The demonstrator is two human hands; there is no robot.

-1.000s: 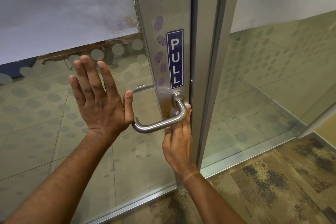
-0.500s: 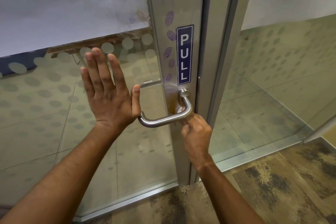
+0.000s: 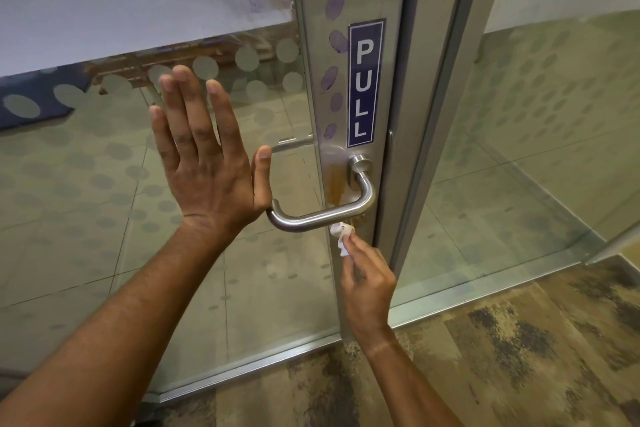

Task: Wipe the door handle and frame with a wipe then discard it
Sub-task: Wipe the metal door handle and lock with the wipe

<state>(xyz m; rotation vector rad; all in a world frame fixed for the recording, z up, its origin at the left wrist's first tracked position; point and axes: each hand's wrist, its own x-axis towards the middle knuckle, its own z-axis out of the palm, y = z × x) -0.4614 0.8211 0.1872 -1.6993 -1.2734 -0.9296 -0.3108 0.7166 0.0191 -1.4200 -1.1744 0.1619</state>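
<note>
Nearest the camera, two bare forearms reach up from the lower edge over a mottled brown and tan carpet (image 3: pixel 519 340). The right hand (image 3: pixel 369 282), at about five o'clock from the middle of the view, has its fingers curled in and pinches a small crumpled white wipe (image 3: pixel 341 236) between thumb and fingertips. The wipe pokes out above the hand and its top touches the underside of the brushed steel lever door handle (image 3: pixel 322 217), near the bend where the lever turns up toward its round boss. An orange-brown stain (image 3: pixel 334 185) smears the metal just above the lever, at twelve o'clock from the wipe.

The left hand (image 3: pixel 211 166), at nine o'clock from the handle, is spread flat and fully open, fingers pointing up, holding nothing. Its palm faces the glass door panel with frosted dots (image 3: pixel 104 201); whether it presses the glass cannot be told. Its thumb stands just beside the free end of the lever.

Behind the handle rises the silver aluminium door frame (image 3: pixel 398 80), carrying a narrow dark blue vertical sign with white letters reading PULL (image 3: pixel 366 83) at twelve o'clock from the boss. Purple oval smudges (image 3: pixel 335 42) run in a column just left of the sign. At three o'clock a second glazed panel (image 3: pixel 540 135) shows a pale tiled floor beyond.
</note>
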